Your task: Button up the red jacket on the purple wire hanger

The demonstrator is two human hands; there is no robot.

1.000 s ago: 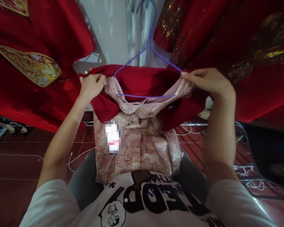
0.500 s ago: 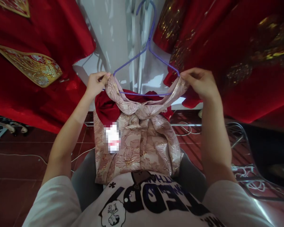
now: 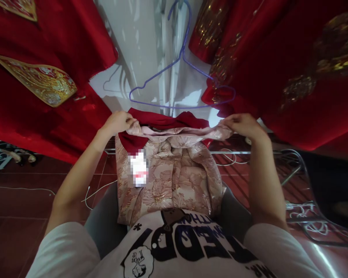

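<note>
A pink brocade garment (image 3: 159, 181) with gold flower patterns lies folded over my lap. My left hand (image 3: 122, 122) pinches one end of its wide neckline, and my right hand (image 3: 241, 124) pinches the other end. Between them the neckline is stretched nearly straight. Dark red cloth (image 3: 165, 119) shows behind the neckline and under its left side. A white tag (image 3: 139, 170), blurred out, lies on the brocade. Just above and apart from the garment hangs a purple wire hanger (image 3: 162, 103), with nothing on it.
Red garments with gold embroidery hang on the left (image 3: 87, 34) and right (image 3: 278, 46). A pale metal upright (image 3: 174, 69) stands behind the hanger. A black chair (image 3: 330, 185) is at the right. Cables (image 3: 89, 193) lie on the red tiled floor (image 3: 20, 231).
Both hands have moved down with the neckline, and it has come off the purple hanger. The hanger's whole frame now shows, where its ends were inside the garment before.
</note>
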